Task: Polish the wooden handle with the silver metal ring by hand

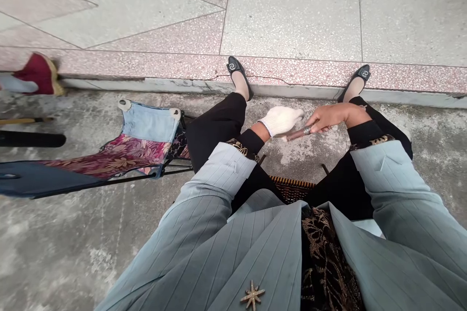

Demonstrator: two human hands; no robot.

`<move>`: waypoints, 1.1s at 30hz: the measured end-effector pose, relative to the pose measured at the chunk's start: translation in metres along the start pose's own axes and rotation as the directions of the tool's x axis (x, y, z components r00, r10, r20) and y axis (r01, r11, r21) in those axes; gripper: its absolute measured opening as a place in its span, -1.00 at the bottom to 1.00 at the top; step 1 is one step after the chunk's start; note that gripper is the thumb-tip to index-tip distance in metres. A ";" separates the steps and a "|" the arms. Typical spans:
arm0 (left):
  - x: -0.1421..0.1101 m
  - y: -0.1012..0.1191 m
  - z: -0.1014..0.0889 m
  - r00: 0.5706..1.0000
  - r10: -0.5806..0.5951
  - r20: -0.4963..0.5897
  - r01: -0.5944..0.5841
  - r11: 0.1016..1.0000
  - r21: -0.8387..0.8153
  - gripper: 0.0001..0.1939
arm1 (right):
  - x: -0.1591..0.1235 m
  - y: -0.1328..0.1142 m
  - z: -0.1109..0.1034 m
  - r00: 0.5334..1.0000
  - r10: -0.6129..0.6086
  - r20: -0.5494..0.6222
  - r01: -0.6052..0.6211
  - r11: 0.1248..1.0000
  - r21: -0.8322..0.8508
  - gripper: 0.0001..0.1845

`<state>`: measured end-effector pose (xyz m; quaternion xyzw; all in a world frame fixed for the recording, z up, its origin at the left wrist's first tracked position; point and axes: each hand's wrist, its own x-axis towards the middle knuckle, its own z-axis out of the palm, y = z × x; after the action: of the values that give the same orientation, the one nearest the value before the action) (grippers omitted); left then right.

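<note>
A seated person, seen from above, holds a brown, stick-like tool [297,134] low in front of the knees, above rough grey concrete [109,223]. The tool is short, slim and rounded, with a dull pinkish-brown shaft and a pale, blunt-looking end that points left. Silvery rings, perhaps wound wire, circle it near the fingers. It slants slightly, the pale end nearer the person's body; its other part is hidden in the hand, so its full shape cannot be told.

The bare right hand [328,117] is closed around the tool, its fingers reaching to the silvery rings. The left hand [282,120] wears a white knitted glove and is curled, knuckles outward, just beside the pale end. Whether it touches the tool or clasps something of its own cannot be told.

Black shoes [239,75] rest at the edge of a pink-and-grey terrazzo step [292,14]. To the left stands a folding chair [134,153] of pale blue and flowered cloth; beyond it is another person's red shoe [40,75].
</note>
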<state>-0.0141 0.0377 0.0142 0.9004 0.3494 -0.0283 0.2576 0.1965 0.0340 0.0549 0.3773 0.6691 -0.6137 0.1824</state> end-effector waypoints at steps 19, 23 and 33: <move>-0.002 0.029 0.021 0.993 0.045 -0.106 -0.055 0.994 -0.092 -0.58 | 0.011 0.016 -0.011 0.532 0.232 -0.815 0.050 0.951 0.304 -0.66; -0.005 0.025 0.012 0.992 0.010 -0.128 -0.004 0.999 0.046 -0.53 | 0.011 0.015 -0.011 0.533 0.203 -0.821 -0.319 0.947 0.027 -0.72; -0.007 0.000 -0.004 0.976 0.053 -0.213 -0.068 0.996 -0.060 -0.63 | -0.013 0.007 -0.006 0.996 -0.046 -0.080 0.053 0.995 0.085 -0.62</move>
<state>-0.0200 0.0349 0.0196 0.8994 0.3480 0.0873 0.2498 0.2116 0.0361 0.0604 0.3920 0.6574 -0.6315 0.1241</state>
